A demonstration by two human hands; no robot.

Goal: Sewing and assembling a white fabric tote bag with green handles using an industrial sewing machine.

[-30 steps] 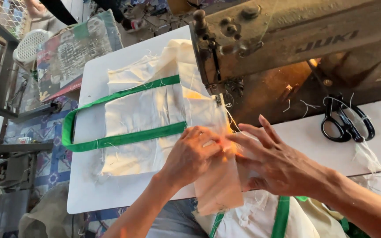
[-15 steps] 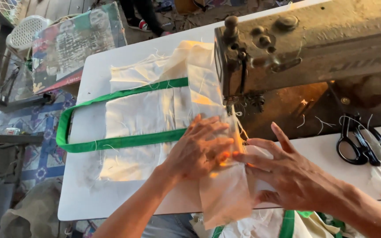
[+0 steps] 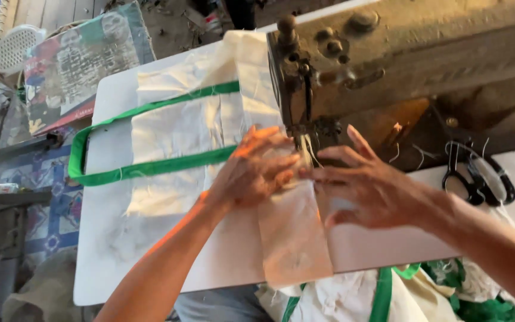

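Head view. The left hand [image 3: 254, 170] lies flat, fingers together, pressing a cream fabric strip [image 3: 293, 232] onto the white table [image 3: 111, 238] directly in front of the sewing machine [image 3: 388, 59]. The right hand [image 3: 371, 185], fingers spread, rests on the same strip just right of the machine's needle area. Beyond the machine's head lies a cream cloth bag [image 3: 180, 131] with green strap handles [image 3: 120, 173]. Black scissors [image 3: 478, 179] lie beneath the machine's arm.
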